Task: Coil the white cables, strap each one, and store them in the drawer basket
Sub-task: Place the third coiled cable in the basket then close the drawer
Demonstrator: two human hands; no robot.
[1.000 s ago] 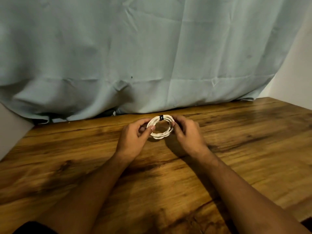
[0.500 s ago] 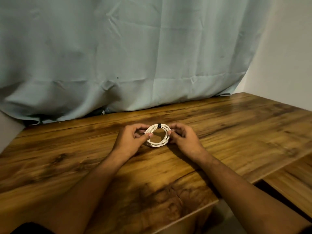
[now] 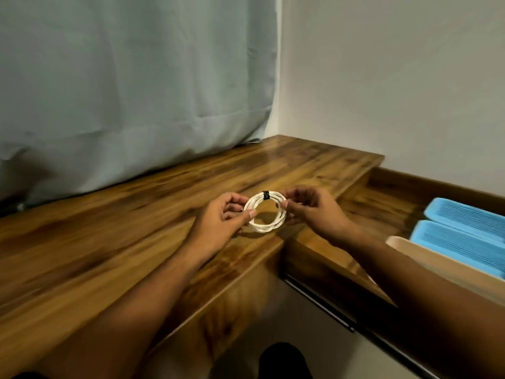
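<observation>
Now past the wooden desk [image 3: 109,242] edge toward open drawer [image 3: 382,214], both hands' fingers [image 3: 252,213] pinch coiled cable [image 3: 263,212]

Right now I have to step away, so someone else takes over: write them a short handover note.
Left hand: pinching the coil's left side.
Right hand: pinching its right side.
Coil: held over the desk edge, black strap on top.
Done: this cable coiled and strapped.
Left: put it in the open drawer at right, which holds blue baskets and a beige one. No other cables in view.

Bare forearms, no visible sleeves
</observation>
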